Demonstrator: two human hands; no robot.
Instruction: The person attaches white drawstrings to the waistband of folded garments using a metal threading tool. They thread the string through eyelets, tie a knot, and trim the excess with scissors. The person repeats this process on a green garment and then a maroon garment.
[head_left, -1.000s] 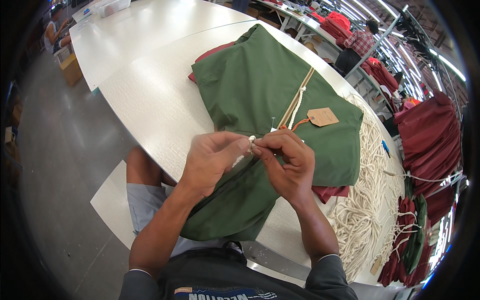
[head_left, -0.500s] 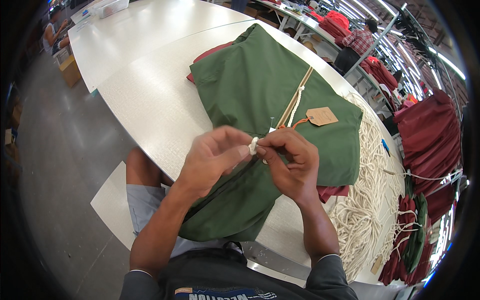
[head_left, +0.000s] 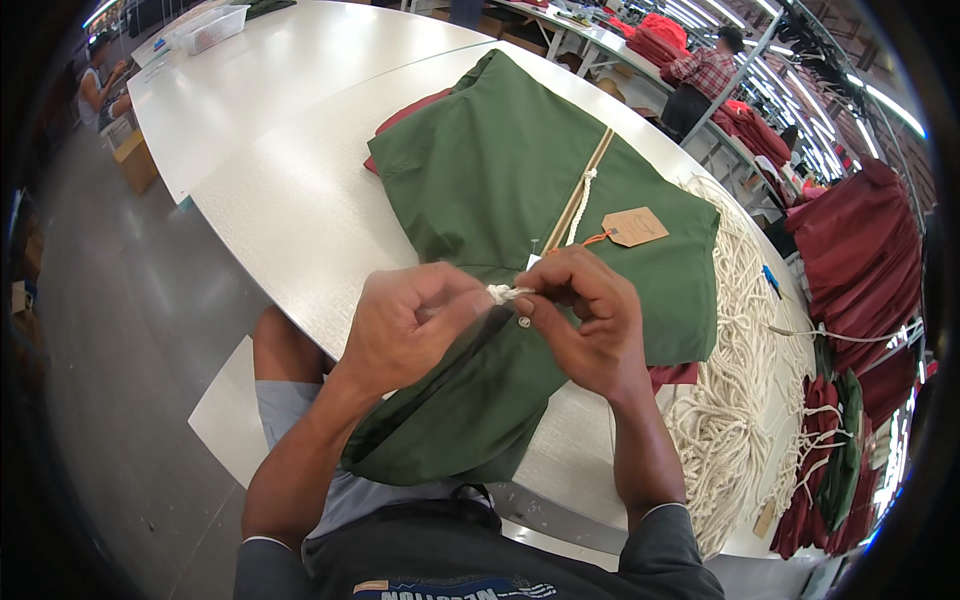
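A green garment (head_left: 480, 170) lies spread across the table, its near part hanging over the edge toward my lap. Above its waist area, my left hand (head_left: 405, 325) and my right hand (head_left: 588, 320) pinch a white cord (head_left: 505, 294) from either side, fingertips close together. A knot shows in the cord beside my left fingertips. Another length of knotted white cord (head_left: 584, 200) runs along the tan strip on the garment. A brown cardboard tag (head_left: 635, 228) hangs by an orange string just beyond my right hand.
A heap of loose white cords (head_left: 735, 420) covers the table's right side, with a blue pen-like item (head_left: 771, 281) by it. Dark red garments (head_left: 860, 270) hang at right. A white basket (head_left: 210, 30) stands far left. Two people work in the background.
The loop between my fingers has been drawn into a tighter knot. My left hand has shifted slightly left and down, and the cord is now stretched between both hands.
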